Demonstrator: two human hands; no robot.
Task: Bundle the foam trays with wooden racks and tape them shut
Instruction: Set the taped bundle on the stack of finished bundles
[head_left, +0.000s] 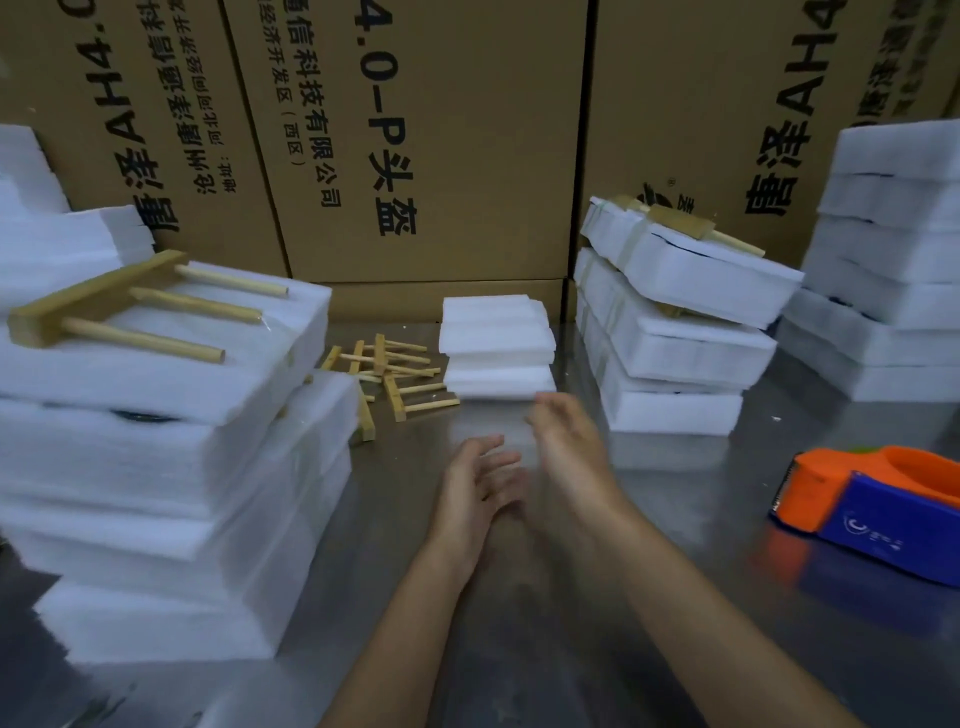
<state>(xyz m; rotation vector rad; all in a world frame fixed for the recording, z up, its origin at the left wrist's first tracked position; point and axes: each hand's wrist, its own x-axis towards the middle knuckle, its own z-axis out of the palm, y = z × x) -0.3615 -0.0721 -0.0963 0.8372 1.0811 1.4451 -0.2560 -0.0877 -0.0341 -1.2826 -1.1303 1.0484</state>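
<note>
Both hands reach forward over the metal table (519, 649), empty and blurred. Left hand (475, 483) lies palm-up with its fingers spread and nearly straight, touching nothing. Right hand (566, 441) sits just beside it and a little further out, fingers extended toward the small foam stack (496, 345); its fingertips come close to the lowest sheet's front edge, but the blur hides whether they touch.

That small stack of white foam pieces stands at the middle back of the table, near the cardboard boxes (415, 145), its long axis running left to right. Just left of it lies a loose heap of wooden racks (387, 374), their pegs pointing mostly to the right and their crossbars running roughly toward and away from the person.

On the left rises a tall pile of foam trays (171, 467), long sides angled from near left toward far right. A single wooden rack (130, 306) rests flat on its top, the crossbar slanting up to the right and its three pegs pointing right and slightly down.

To the right of the small stack, taped bundles (675, 332) are piled, each foam with a rack under pale tape; the top one tilts, its rack pegs pointing right. Further right stands another foam pile (893, 249). An orange and blue tape dispenser (878, 514) sits on the table at the right, well apart from both hands, its toothed end facing left
</note>
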